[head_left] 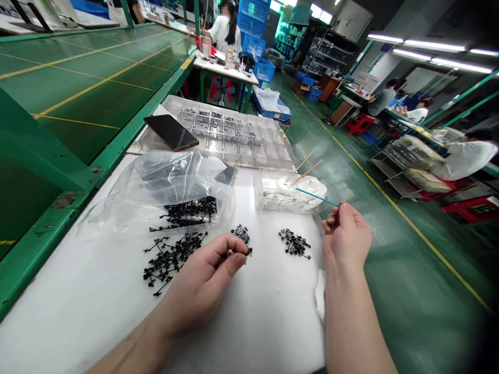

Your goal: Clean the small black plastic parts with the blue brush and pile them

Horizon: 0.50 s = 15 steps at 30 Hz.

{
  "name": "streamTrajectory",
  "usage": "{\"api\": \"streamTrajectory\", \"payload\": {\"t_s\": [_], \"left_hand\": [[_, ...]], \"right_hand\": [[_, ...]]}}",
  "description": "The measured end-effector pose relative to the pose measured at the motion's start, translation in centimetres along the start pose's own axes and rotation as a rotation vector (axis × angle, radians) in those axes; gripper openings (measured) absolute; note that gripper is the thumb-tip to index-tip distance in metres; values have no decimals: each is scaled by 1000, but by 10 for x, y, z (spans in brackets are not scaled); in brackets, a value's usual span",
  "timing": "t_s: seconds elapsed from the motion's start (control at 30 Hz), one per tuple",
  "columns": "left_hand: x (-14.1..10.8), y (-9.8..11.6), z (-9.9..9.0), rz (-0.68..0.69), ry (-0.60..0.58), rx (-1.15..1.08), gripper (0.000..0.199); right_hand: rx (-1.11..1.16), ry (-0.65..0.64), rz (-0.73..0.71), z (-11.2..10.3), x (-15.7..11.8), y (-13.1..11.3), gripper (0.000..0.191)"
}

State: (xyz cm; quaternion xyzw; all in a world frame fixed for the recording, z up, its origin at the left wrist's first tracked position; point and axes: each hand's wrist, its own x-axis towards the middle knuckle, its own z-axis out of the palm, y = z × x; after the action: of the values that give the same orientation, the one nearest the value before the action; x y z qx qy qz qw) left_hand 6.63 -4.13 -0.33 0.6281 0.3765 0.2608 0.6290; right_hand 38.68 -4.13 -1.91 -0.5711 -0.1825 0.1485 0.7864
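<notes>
My left hand [205, 278] is closed in a pinch, with a small black part [249, 251] showing at the fingertips. Just beyond it lies a little heap of grey and black rings [240, 232]. My right hand [349, 234] grips a thin blue stick [317, 196] by its end. Its fine tip points left, over the clear plastic box [268, 206] holding crumpled-looking white material [314, 187]; whether it touches cannot be told. Two wooden sticks [307, 170] stand slanted in that box. Left of my left hand, black branched plastic pieces [171, 262] are spread on the white tabletop [273, 322].
A small pile of black parts [294, 243] lies between my hands. Behind are a clear plastic bag [128, 192] with more black pieces, a compartment tray [234, 150] and a phone [171, 132]. A green conveyor [89, 67] runs along the left. A co-worker [226, 31] sits farther back.
</notes>
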Motion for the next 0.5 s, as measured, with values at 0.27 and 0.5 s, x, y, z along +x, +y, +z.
{"api": "streamTrajectory", "payload": {"t_s": [0.27, 0.5], "left_hand": [[1, 1, 0, 1, -15, 10, 30], [0, 2, 1, 5, 37, -53, 26]], "right_hand": [[-8, -7, -3, 0, 0, 0, 41], [145, -32, 84, -9, -2, -14, 37]]}}
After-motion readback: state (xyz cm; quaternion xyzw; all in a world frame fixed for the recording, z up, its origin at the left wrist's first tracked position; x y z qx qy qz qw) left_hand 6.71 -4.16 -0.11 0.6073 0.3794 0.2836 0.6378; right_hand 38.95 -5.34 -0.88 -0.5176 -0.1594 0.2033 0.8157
